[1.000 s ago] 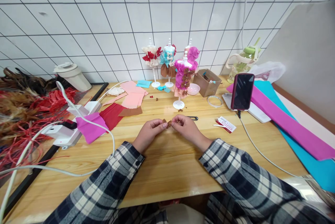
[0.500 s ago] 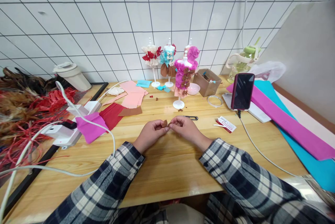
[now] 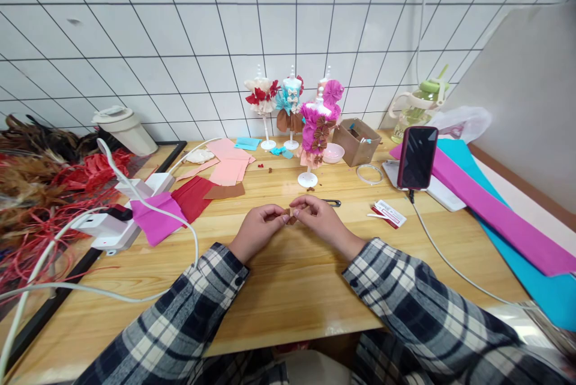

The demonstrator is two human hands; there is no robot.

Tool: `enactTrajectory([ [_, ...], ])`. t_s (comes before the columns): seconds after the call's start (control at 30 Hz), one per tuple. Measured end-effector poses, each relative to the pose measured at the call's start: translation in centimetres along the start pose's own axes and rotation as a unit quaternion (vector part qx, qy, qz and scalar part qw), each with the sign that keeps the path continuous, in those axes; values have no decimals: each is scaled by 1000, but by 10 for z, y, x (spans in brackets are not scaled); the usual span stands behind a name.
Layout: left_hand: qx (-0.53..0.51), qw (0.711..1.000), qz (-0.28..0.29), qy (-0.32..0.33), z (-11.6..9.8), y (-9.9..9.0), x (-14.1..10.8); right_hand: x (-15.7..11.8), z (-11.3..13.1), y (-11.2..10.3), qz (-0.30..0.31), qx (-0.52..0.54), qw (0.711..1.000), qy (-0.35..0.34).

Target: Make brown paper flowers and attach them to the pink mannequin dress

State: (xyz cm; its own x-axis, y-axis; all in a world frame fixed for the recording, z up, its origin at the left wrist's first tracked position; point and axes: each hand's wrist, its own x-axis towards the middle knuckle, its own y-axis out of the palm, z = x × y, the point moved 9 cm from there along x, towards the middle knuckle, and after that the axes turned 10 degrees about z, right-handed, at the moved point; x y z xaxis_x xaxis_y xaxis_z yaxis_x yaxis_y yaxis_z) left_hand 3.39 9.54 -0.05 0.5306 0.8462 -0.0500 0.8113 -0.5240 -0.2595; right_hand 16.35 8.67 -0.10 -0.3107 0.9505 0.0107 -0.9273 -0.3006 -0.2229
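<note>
Between my hands, over the middle of the wooden table, is a small piece of brown crepe paper (image 3: 291, 217). My left hand (image 3: 261, 229) pinches its left side between thumb and fingertips. From the right, my right hand (image 3: 321, 220) pinches the same piece, and the fingertips nearly meet. Most of the paper is hidden by the fingers. Just beyond my right hand lies a black tool with a looped handle (image 3: 332, 202), partly covered. Behind my hands stands a small dress form (image 3: 317, 133) covered in magenta and brown paper ruffles and bows.
Three more decorated dress forms (image 3: 291, 103) stand by the tiled wall, near a brown box (image 3: 356, 140) and a pink bowl (image 3: 333, 153). Coloured paper sheets (image 3: 227, 163) lie left. A phone (image 3: 417, 158) stands right. White cables (image 3: 148, 205) cross a power strip (image 3: 117, 238).
My fingertips have shifted on the brown paper, and my right fingers have come closer over it. Less of its pleated end shows now, and it sits slightly lower.
</note>
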Motion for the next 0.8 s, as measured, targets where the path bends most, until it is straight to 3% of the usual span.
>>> enactTrajectory([
  [0.13, 39, 999, 1, 9, -3, 2, 0, 1, -2, 2, 9, -21, 1000, 1],
  [0.3, 7, 1000, -11, 2, -4, 0, 0, 2, -3, -2, -10, -4, 1000, -2],
  [0.5, -16, 998, -52, 6, -2, -7, -1, 1, -12, 6, 18, 100, 994, 28],
  [0.8, 0, 998, -58, -12, 3, -10, -2, 1, -20, 5, 3, 198, 979, 58],
])
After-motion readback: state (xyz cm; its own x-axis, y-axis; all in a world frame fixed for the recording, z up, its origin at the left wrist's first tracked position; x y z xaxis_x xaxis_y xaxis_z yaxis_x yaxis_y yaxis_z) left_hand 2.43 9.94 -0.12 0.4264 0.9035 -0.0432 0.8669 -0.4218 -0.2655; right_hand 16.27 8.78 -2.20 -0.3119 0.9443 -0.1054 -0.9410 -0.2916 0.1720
